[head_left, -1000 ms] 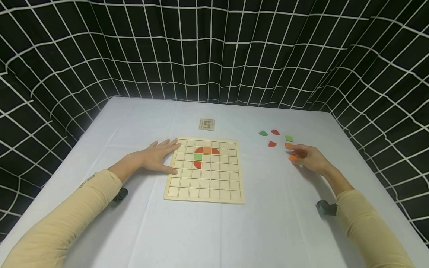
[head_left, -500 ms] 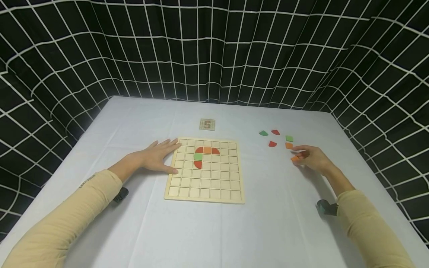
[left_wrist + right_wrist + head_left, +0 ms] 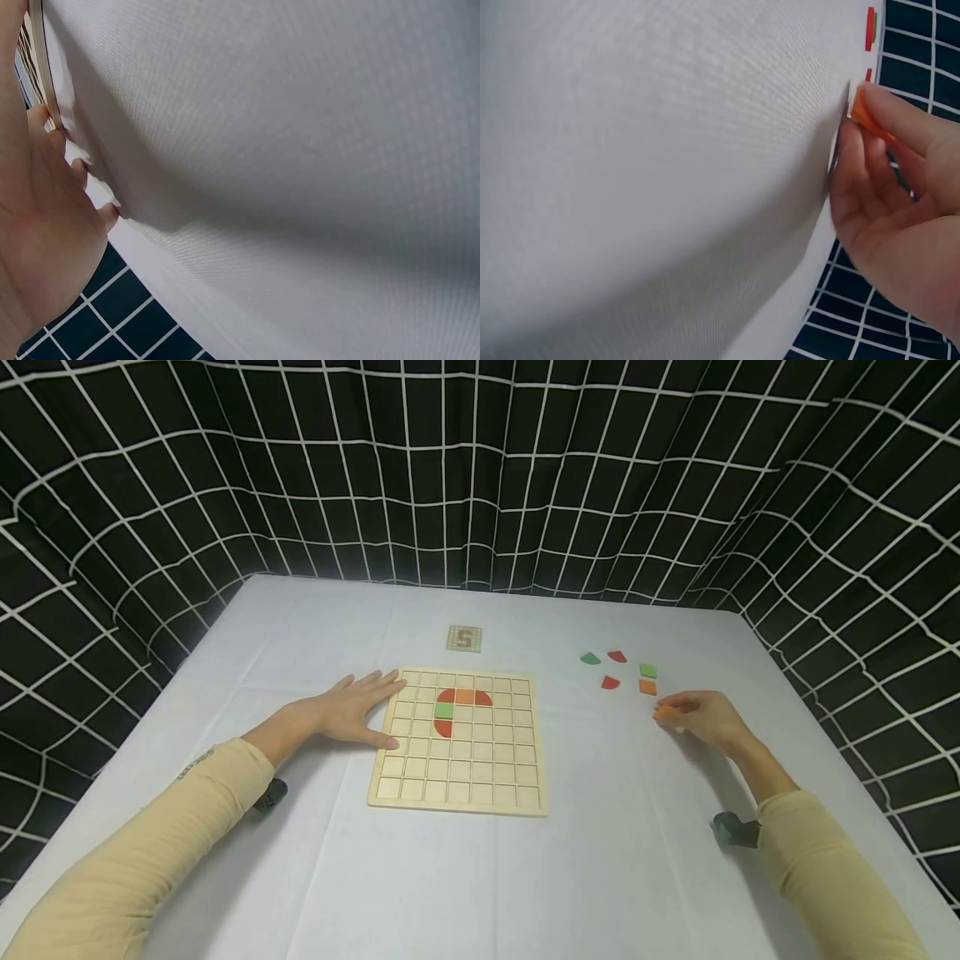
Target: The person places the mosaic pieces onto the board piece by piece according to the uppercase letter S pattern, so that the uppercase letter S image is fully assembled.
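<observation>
Thin orange tile (image 3: 866,116), pinched by the right hand (image 3: 705,720) well right of the pale wooden gridded board (image 3: 480,772), seems at pick-up, next wanting a steady carry there, while the left hand (image 3: 348,710), grasping nothing, touches the board's left edge

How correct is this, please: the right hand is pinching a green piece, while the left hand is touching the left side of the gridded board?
Only the colour is wrong: the right hand is pinching an orange piece, as the right wrist view shows. The left hand is indeed touching the left side of the gridded board.
</observation>
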Demonstrator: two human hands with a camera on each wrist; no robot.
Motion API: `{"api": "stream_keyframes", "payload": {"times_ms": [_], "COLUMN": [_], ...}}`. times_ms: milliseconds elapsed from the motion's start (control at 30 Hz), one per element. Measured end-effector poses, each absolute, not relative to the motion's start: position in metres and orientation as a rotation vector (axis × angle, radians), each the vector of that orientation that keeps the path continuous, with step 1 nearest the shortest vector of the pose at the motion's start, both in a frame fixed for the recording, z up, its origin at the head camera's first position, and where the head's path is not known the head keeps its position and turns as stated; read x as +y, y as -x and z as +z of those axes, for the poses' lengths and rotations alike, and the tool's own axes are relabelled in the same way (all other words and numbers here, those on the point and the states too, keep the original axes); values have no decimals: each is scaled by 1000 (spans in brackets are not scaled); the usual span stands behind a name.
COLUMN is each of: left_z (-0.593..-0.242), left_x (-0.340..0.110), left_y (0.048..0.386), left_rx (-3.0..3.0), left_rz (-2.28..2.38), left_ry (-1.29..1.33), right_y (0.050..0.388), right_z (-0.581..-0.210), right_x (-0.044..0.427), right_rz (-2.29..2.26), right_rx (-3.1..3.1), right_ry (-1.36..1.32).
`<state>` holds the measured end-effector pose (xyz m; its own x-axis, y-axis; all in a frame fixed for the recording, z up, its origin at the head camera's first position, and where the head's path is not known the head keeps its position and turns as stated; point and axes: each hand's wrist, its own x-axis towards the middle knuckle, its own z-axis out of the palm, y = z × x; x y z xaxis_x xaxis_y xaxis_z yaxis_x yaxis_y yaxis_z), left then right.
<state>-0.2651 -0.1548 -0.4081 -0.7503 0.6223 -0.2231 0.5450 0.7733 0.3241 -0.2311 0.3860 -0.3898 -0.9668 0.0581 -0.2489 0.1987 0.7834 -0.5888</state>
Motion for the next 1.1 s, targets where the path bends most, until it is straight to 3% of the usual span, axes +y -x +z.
{"api": "stream_keyframes", "payload": {"times_ms": [300, 1100], "left_z": [-411, -412], "left_x": [-156, -156], "left_y": [266, 267], "left_rx": [2652, 2658], "left_rz": [350, 344], "left_ry": [-894, -903], "right_y": [229, 238], "right_z": [-385, -384], "right_x": [379, 307], "right_rz": [-1060, -1335], "right_rx": [2787, 2584], "right_ry": [-160, 66]}}
